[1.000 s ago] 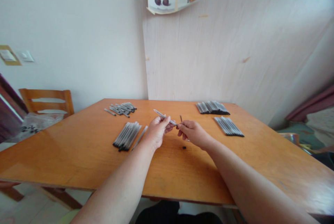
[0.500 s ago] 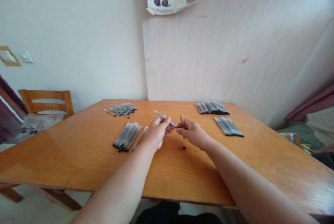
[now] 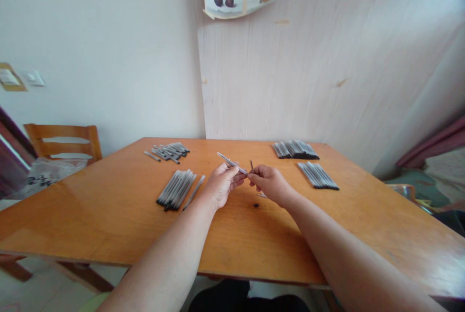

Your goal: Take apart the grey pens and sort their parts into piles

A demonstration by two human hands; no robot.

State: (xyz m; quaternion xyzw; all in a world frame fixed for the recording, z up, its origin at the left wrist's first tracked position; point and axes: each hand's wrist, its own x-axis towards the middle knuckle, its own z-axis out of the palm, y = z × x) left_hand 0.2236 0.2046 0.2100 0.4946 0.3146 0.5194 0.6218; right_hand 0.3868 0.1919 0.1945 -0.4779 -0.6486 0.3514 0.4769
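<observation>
My left hand (image 3: 222,183) is closed around a pen (image 3: 232,163) with a clear, whitish barrel. It slants from upper left down to the right. The fingertips of my right hand (image 3: 267,180) pinch together at the pen's lower right end; what exactly is between them is hard to see. Past those fingers shows a thin dark stick (image 3: 251,163), and a small white piece (image 3: 262,195) peeks out below them; I cannot tell whether they belong together. A small black cap (image 3: 256,205) lies on the table under my right hand.
Left on the wooden table (image 3: 119,220) are a row of pens (image 3: 176,189), a single pen (image 3: 194,192) beside it and a looser pile (image 3: 169,151) behind. Two pen rows, one farther back (image 3: 295,149) and one nearer (image 3: 317,175), lie right. A chair (image 3: 61,140) stands left.
The pen in my left hand has turned and shifted slightly to the right. My right hand has moved a little to the right, its fingers still pinched at the pen's end.
</observation>
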